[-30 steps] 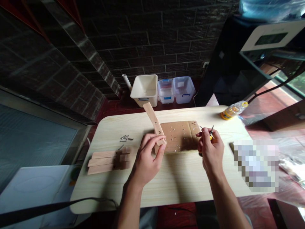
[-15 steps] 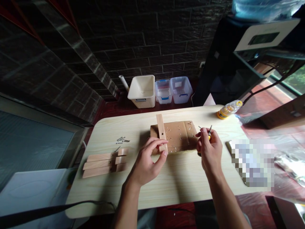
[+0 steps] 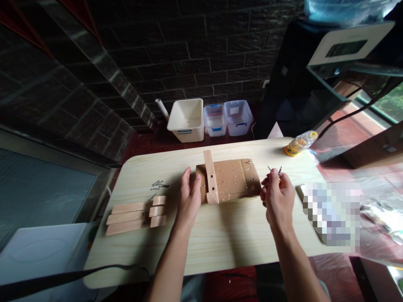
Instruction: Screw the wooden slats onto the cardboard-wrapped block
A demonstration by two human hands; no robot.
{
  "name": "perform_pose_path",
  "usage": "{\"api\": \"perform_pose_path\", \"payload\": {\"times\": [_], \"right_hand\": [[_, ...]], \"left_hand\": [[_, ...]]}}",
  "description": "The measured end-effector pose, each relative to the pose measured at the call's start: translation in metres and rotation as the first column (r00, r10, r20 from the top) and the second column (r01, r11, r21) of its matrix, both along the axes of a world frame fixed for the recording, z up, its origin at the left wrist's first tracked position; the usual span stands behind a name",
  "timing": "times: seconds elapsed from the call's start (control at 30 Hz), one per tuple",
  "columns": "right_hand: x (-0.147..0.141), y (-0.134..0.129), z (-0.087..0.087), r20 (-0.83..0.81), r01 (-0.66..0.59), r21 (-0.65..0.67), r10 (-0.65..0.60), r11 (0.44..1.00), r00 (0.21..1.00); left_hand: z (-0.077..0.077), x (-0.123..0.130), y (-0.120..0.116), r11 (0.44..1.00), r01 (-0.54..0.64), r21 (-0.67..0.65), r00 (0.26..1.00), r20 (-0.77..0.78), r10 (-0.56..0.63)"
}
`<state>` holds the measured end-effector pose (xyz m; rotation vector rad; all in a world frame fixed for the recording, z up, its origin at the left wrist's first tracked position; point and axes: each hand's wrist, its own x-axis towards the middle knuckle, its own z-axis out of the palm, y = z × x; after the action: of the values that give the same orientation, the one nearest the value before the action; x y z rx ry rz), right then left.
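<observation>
Wood strip (image 3: 209, 174), pale, flat, two-holed, lies across the left of a brown cardboard box (image 3: 227, 179) on a light wood-grained table (image 3: 252, 239). At the box's left end, the left hand (image 3: 189, 197) holds thumb and fingers apart; the right hand (image 3: 278, 195) is clamped on slim dark metal pieces (image 3: 280, 171).

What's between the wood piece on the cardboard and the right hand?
The head view shows cardboard with small shiny bits between the wood piece and right hand.

A pale, flat, two-holed wooden strip (image 3: 209, 166) lies crosswise near the left end of a brown cardboard box (image 3: 227, 178).
</observation>
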<state>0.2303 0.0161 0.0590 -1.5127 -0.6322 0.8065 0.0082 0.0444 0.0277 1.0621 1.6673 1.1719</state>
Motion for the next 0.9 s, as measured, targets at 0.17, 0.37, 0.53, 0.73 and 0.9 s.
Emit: {"api": "perform_pose_path", "payload": {"times": [0.17, 0.37, 0.53, 0.73, 0.9], "right_hand": [[0.0, -0.003, 0.005, 0.102, 0.011, -0.13, 0.002, 0.991, 0.995], [0.002, -0.007, 0.009, 0.378, 0.007, -0.226, 0.081, 0.974, 0.922], [0.001, -0.013, 0.006, 0.365, -0.047, -0.246, 0.138, 0.968, 0.921], [0.0, -0.007, 0.001, 0.295, -0.06, -0.131, 0.097, 0.99, 0.951], [0.0, -0.003, -0.002, 0.176, -0.116, -0.08, 0.129, 0.99, 0.976]], "left_hand": [[-0.002, 0.005, -0.005, 0.996, 0.087, 0.025, 0.996, 0.011, -0.087], [-0.001, -0.011, 0.007, 0.999, 0.03, 0.039, 0.998, -0.048, -0.028], [0.003, -0.01, 0.023, 0.988, 0.111, 0.112, 0.993, -0.044, -0.106], [0.018, -0.013, 0.009, 0.989, 0.141, 0.031, 0.979, -0.155, -0.135], [0.02, -0.01, -0.002, 0.967, 0.242, 0.079, 0.966, -0.113, -0.232]]}}
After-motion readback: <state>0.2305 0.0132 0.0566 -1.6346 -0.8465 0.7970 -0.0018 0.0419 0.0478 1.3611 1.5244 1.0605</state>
